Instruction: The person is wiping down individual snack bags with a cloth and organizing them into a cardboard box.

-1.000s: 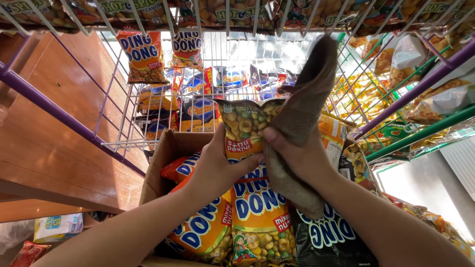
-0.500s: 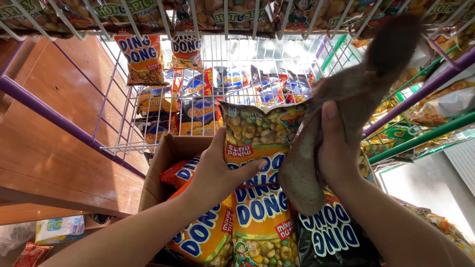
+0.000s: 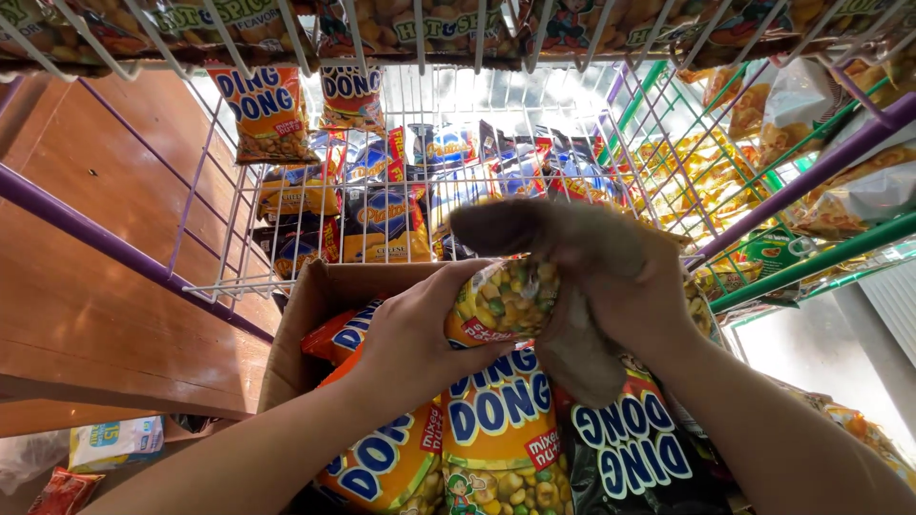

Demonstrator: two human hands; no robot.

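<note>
My left hand (image 3: 415, 334) grips a small orange bag of mixed nuts (image 3: 501, 303), held tilted above an open cardboard box (image 3: 310, 310). My right hand (image 3: 634, 291) holds a brown cloth (image 3: 563, 234) pressed over the top of that bag, with the cloth's tail hanging down beside it. Below the hands, the box holds several more nut bags, orange ones (image 3: 496, 434) and a black one (image 3: 634, 448).
A white wire rack (image 3: 286, 205) behind the box holds blue and orange snack packs. Another wire shelf of snack bags (image 3: 429, 24) runs overhead. Purple (image 3: 86, 224) and green (image 3: 821, 253) rack bars flank the box. Wooden boards (image 3: 105, 315) lie at left.
The cloth, flung up to the right half a second ago, has come down over the bag's top. The bag has tilted and dropped lower in my left hand.
</note>
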